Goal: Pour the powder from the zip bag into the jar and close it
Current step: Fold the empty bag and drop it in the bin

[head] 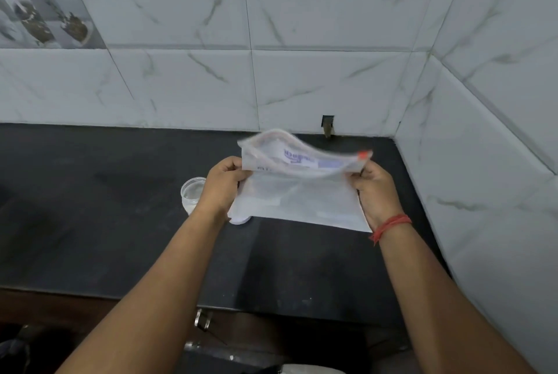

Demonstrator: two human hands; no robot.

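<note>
The left hand (pixel 225 182) and right hand (pixel 373 185) each pinch one end of the zip bag (pixel 297 192) held above the dark desk (pixel 90 207), so the opening step seems in hand, and next its mouth must be tipped over the open jar (pixel 193 191) just left of it.

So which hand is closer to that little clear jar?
Left. The left hand grips the zip bag directly beside the jar, partly overlapping it; the right hand holds the bag's far end.
</note>
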